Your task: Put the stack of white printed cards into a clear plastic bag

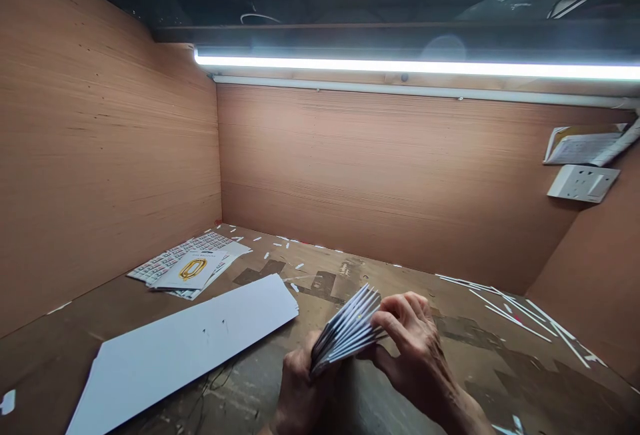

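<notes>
Both my hands are low in the middle of the view, holding a fanned stack of folded white card strips [346, 331]. My left hand [302, 388] grips the stack's lower end. My right hand [413, 348] pinches the spread edges between thumb and fingers. To the left lies a large white card sheet [180, 355], a little apart from my left hand. Beyond it are printed label sheets [173, 263] with a white card bearing a yellow oval mark [193, 269] on top.
The worn wooden bench [350, 275] is boxed in by plywood walls [390, 181]. Long white offcut strips [520, 311] lie at the right, with small scraps along the back. A wall socket [583, 183] and tucked papers [583, 145] sit at the right, under a bright strip light [415, 67].
</notes>
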The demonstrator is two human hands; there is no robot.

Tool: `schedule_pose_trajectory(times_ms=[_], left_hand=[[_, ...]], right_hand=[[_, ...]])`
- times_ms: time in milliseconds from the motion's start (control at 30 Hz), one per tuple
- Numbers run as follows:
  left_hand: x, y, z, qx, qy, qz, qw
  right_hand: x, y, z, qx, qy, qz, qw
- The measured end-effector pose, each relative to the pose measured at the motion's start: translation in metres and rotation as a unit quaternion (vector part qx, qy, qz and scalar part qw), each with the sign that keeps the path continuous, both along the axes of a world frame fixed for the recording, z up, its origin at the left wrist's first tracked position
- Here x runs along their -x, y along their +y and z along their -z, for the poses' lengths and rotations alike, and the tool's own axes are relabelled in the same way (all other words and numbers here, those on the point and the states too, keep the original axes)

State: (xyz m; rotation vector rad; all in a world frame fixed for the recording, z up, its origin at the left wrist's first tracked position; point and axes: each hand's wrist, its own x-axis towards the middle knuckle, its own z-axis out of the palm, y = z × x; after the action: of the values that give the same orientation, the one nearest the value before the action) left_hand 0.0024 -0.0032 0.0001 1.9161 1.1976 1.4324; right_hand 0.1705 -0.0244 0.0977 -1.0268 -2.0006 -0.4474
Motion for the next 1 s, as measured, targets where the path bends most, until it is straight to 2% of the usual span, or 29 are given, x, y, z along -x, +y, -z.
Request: schedule_pose_trajectory(times_ms=[233, 400, 533, 733, 1000], left_hand=[[-0.0014, 0.0033, 0.0042, -0.023, 0.025, -0.025, 0.999], [-0.0012, 0.0020, 0.0022, 0.000, 0.020, -0.003, 1.000], [-0.0015, -0.0002, 0.0007, 0.011, 0.024, -0.008, 1.000], [-0.0022, -0.0004, 0.0049, 0.030, 0.018, 0.007, 0.999], [-0.0024, 0.0022, 0.0104, 0.013, 0.040, -0.001, 0.999]], right_hand=[[0.0002, 0.0010, 0.0006, -0.001, -0.003, -0.019, 1.000], [-0.0002, 0.0006, -0.0002, 0.000, -0.018, -0.015, 1.000], [0.0007, 0.0001, -0.0027, 0.002, -0.015, -0.025, 1.000], [0.0002, 0.0008, -0.0013, 0.008, 0.010, -0.022, 1.000], [-0.0002, -0.0002, -0.0012, 0.003, -0.005, -0.043, 0.999]])
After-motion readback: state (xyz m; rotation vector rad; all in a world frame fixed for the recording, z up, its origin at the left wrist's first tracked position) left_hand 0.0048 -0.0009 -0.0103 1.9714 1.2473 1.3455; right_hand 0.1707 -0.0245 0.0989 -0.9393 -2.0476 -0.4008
